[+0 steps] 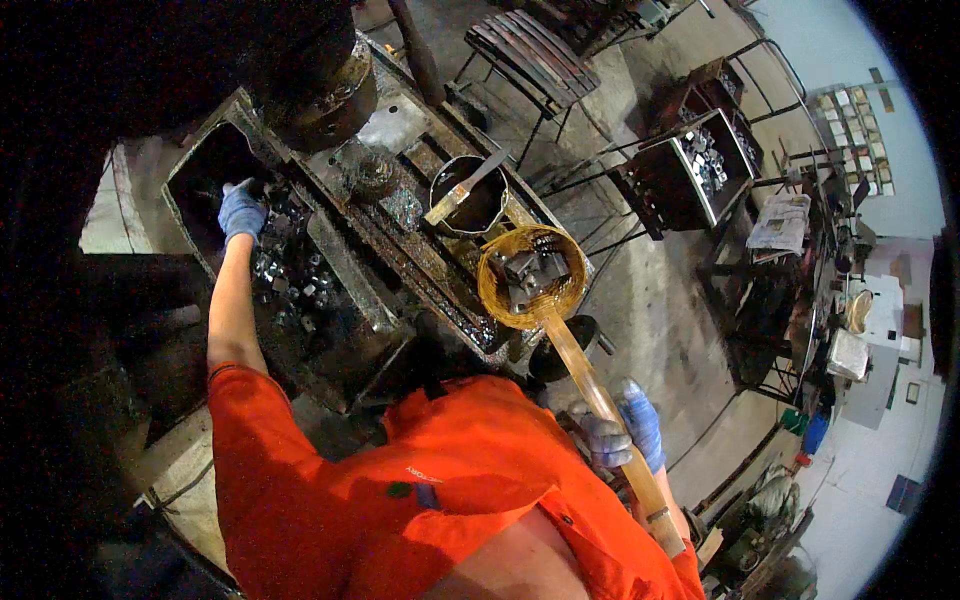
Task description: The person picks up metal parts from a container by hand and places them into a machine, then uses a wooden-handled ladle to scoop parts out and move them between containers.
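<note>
My left hand [242,208], in a blue-grey glove, reaches down into a dark metal bin [178,222] at the left. Its fingers look partly spread beside a heap of small dark metal pieces [290,265], and I make out nothing held in them. On the right, my gloved right hand [632,430] is closed around the long wooden handle [585,375] of a round yellow-brown strainer basket [487,283]. Several grey metal blocks [535,278] lie in that basket, which is over the near right corner of an oily machine table [375,240].
A round pot [487,210] with a flat-bladed tool [450,205] across it stands just beyond the basket. A dark machine column [335,110] rises at the back left. Farther right are a slatted stand [535,60], a cart bin [650,190] of metal parts and a cluttered bench [750,290].
</note>
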`<state>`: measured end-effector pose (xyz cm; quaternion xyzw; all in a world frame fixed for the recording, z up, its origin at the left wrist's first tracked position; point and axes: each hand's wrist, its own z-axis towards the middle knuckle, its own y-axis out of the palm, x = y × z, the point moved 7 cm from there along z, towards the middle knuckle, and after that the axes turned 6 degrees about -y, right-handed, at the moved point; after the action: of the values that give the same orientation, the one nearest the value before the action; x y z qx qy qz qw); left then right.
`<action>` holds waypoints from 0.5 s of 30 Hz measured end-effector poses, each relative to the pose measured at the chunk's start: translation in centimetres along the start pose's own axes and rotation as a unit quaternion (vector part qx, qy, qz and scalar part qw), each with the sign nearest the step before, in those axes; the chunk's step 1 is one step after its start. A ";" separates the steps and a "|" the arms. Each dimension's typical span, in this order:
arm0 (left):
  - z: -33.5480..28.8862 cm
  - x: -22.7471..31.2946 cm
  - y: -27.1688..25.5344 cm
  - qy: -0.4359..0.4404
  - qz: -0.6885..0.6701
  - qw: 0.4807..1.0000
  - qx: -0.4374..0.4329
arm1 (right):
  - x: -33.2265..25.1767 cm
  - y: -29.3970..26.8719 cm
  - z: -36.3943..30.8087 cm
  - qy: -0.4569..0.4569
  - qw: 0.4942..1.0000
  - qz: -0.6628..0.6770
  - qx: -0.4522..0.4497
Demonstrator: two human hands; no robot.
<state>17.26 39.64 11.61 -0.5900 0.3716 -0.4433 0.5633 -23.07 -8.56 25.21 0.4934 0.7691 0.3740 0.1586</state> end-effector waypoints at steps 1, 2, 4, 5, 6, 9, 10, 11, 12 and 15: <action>-0.5 -0.6 -0.8 -0.014 -0.033 0.999 0.020 | 0.0 0.2 -0.1 -0.002 1.000 -0.004 0.000; -0.9 -1.4 -1.0 -0.046 -0.073 0.996 0.036 | -0.1 -0.1 -0.2 -0.001 0.999 -0.037 0.024; -1.8 -3.3 -1.2 -0.112 -0.152 0.980 0.070 | -0.5 -0.8 -0.6 0.000 0.992 -0.104 0.071; -3.2 -2.2 -2.6 -0.071 -0.246 0.964 0.077 | -0.6 -1.0 -0.8 0.003 0.991 -0.115 0.065; -4.5 -2.3 -3.1 -0.077 -0.284 0.949 0.114 | -0.8 -1.1 -0.8 0.007 0.992 -0.111 0.060; -9.8 -1.3 -4.7 -0.137 -0.536 0.831 0.058 | -1.3 -1.1 -0.8 0.013 0.994 -0.095 0.048; -11.8 0.0 -6.1 -0.128 -0.578 0.804 0.055 | -1.3 -1.2 -0.7 0.012 0.995 -0.086 0.042; -13.6 1.4 -7.3 -0.058 -0.610 0.790 0.030 | -1.4 -1.1 -0.6 0.016 0.996 -0.077 0.038; -15.9 4.5 -9.5 -0.022 -0.618 0.786 0.007 | -1.4 -1.1 -0.5 0.025 0.997 -0.065 0.022; -21.0 12.3 -11.3 0.094 -0.572 0.813 -0.046 | -1.4 -1.1 -0.2 0.044 0.998 -0.029 -0.019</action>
<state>0.88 22.11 23.59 -0.6765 0.0377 -0.7215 0.1425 -23.27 -10.12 24.41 0.4509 0.7822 0.4050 0.1441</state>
